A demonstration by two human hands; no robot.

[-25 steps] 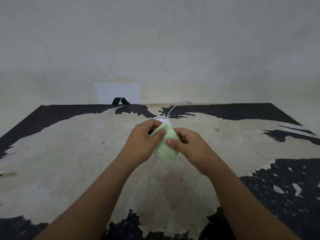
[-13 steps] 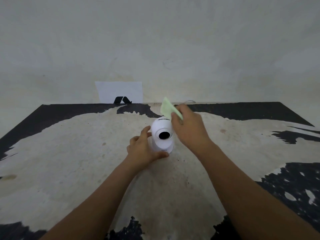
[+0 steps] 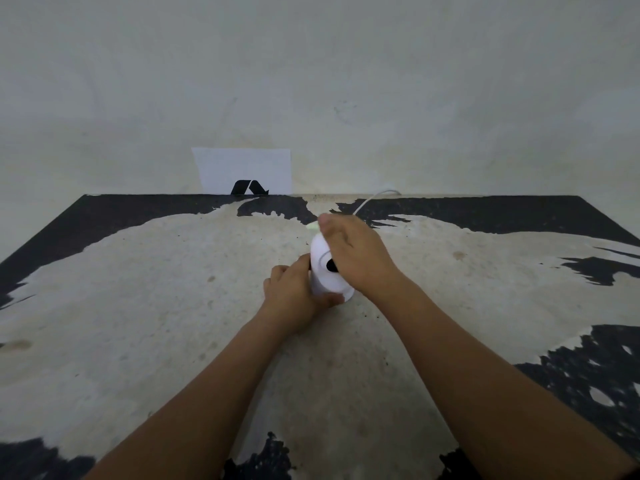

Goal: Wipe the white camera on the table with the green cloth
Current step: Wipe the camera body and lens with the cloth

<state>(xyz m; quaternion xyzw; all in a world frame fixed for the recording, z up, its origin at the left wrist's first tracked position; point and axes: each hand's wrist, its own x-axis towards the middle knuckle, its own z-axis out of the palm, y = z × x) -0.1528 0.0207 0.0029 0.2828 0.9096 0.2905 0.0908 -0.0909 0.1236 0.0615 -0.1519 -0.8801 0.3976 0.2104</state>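
The white camera (image 3: pixel 323 277) stands upright in the middle of the worn table (image 3: pixel 138 306), its dark lens partly showing. My left hand (image 3: pixel 292 296) grips its base from the left. My right hand (image 3: pixel 353 251) lies over the camera's top and right side, pressing the green cloth (image 3: pixel 311 226) against it. Only a small pale green edge of the cloth peeks out past my fingertips. A white cable (image 3: pixel 372 199) runs from behind the camera to the table's far edge.
A white sheet of paper (image 3: pixel 242 168) with a black mark leans on the wall behind the table's far edge. The tabletop is black with a large worn pale patch. The wall rises directly behind.
My right hand has come down from above the camera onto its top, covering most of the cloth. A second ago both hands held the cloth in front of the camera.
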